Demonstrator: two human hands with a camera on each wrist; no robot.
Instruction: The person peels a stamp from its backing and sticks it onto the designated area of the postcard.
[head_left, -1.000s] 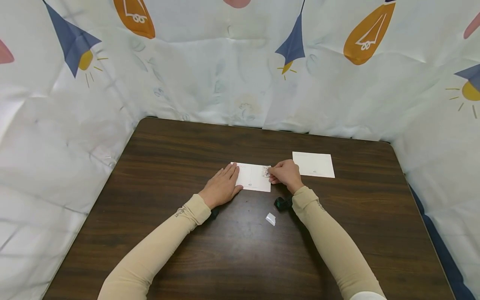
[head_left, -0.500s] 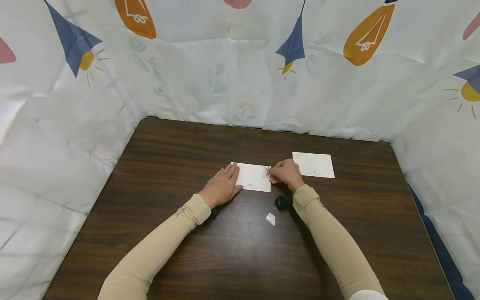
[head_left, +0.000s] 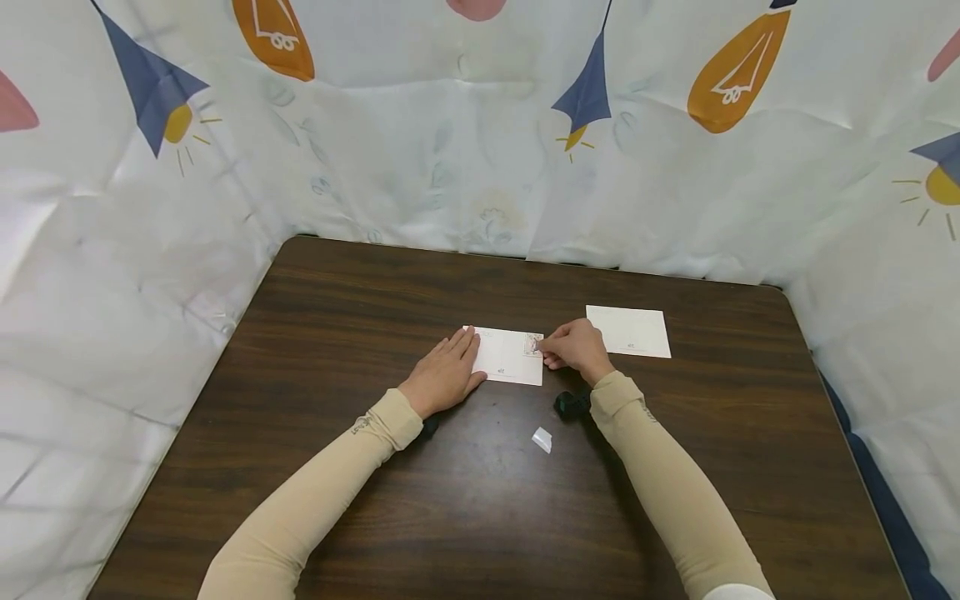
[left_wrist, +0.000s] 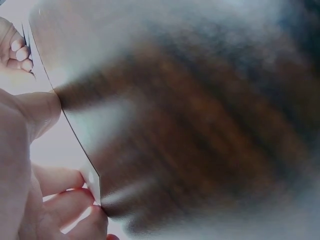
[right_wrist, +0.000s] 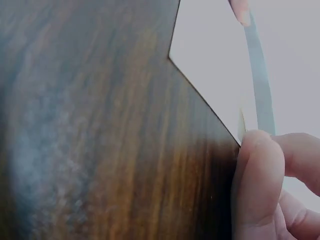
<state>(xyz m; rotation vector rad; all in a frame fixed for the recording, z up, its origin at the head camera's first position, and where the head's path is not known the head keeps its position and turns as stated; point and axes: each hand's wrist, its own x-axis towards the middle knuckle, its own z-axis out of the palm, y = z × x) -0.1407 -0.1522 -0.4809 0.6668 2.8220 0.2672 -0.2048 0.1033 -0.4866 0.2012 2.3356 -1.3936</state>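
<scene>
A white postcard (head_left: 504, 367) with small print lies on the dark wooden table. My left hand (head_left: 444, 372) rests on its left end, fingers extended; in the left wrist view, the thumb and fingers of this left hand (left_wrist: 25, 150) lie along the card's edge. At the card's upper right corner is a small printed postage stamp (head_left: 533, 343). My right hand (head_left: 576, 347) pinches the stamp's right edge between thumb and curled forefinger. From the right wrist view, the stamp (right_wrist: 242, 122) stands slightly raised at the thumb tip of the right hand (right_wrist: 265, 185).
A second white postcard (head_left: 630, 332) lies behind and to the right of my right hand. Nearer the front is a small piece of whitish backing paper (head_left: 542, 440). A patterned white curtain (head_left: 420, 150) hangs behind the table (head_left: 375, 283).
My right hand has shifted very slightly to the right, and more of the stamp shows beside its fingertips. The left hand and both postcards have stayed in place.
</scene>
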